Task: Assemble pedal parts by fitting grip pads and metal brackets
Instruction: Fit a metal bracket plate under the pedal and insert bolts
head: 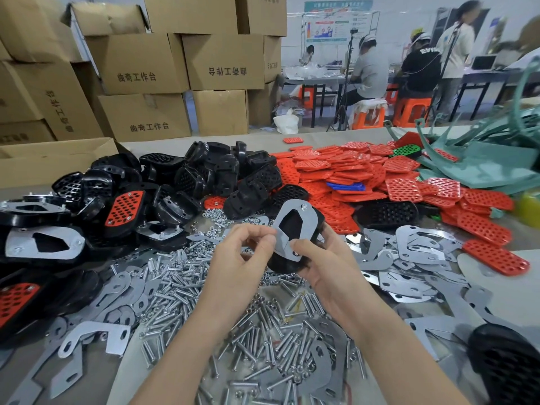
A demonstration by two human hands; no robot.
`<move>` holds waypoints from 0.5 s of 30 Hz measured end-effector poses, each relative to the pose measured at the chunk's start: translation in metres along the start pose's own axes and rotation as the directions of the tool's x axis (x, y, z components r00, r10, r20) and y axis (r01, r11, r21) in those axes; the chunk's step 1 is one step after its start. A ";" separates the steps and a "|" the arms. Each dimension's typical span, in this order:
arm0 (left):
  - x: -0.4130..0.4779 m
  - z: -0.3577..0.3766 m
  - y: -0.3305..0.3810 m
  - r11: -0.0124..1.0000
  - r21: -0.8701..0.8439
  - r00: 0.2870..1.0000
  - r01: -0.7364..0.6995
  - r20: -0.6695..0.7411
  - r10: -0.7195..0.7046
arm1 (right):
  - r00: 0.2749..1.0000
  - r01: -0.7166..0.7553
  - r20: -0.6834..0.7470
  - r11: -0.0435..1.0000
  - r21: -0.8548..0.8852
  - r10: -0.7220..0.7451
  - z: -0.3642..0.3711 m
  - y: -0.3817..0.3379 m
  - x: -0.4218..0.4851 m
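My right hand [324, 267] grips a black pedal body [283, 263] held above the table, its thumb pressing on the grey metal bracket [306, 220] that lies on the pedal's back. A nut sits on a bolt at the bracket's top end. My left hand [245, 252] is at the bracket's left edge with fingertips pinched together; what they pinch is too small to tell. Loose bolts [263, 331] and nuts cover the table under my hands.
Black pedal bodies [204, 176] are heaped at the left and centre, some with red pads fitted. Red grip pads [365, 173] pile up at the right, loose metal brackets [415, 258] in front of them. Cardboard boxes [140, 62] stand behind. People sit at far tables.
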State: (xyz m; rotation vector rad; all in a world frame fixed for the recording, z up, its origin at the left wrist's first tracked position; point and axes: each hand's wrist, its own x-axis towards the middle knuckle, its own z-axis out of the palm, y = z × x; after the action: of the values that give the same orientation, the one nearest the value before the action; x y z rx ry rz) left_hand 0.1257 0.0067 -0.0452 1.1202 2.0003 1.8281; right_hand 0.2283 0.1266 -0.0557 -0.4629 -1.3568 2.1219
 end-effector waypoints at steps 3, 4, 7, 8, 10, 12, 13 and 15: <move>0.000 -0.001 0.002 0.998 -0.064 1.000 0.023 0.011 -0.022 | 1.000 0.007 0.017 1.000 0.007 -0.007 0.000 0.000 0.000; 0.000 -0.001 0.003 0.998 -0.055 1.000 0.008 0.013 -0.007 | 1.000 0.007 0.018 1.000 0.015 -0.007 0.000 0.000 0.000; -0.001 0.001 0.004 1.000 -0.027 1.000 -0.013 0.005 0.013 | 1.000 0.012 0.027 0.999 0.031 -0.013 -0.001 0.001 0.002; -0.001 0.001 0.004 1.000 -0.025 1.000 -0.013 0.005 0.013 | 0.999 0.018 0.031 0.999 0.039 -0.019 -0.001 0.001 0.002; -0.002 0.000 0.005 0.999 -0.044 1.000 -0.007 -0.002 0.007 | 0.999 0.028 0.034 0.998 0.050 -0.030 -0.001 0.002 0.002; -0.002 -0.001 0.005 0.999 -0.047 1.000 -0.005 0.006 0.005 | 0.999 0.032 0.035 0.998 0.049 -0.034 -0.001 0.002 0.003; -0.002 -0.001 0.006 0.999 -0.033 1.000 -0.007 0.017 0.007 | 0.999 0.033 0.032 0.998 0.045 -0.035 -0.002 0.002 0.003; -0.003 0.000 0.006 1.000 -0.010 1.000 -0.009 0.025 0.010 | 0.999 0.037 0.033 0.998 0.041 -0.038 -0.002 0.003 0.003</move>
State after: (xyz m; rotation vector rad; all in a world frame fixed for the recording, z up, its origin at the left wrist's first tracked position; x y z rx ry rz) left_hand 0.1296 0.0043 -0.0407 1.1461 1.9738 1.8173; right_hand 0.2261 0.1292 -0.0594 -0.3838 -1.3286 2.1313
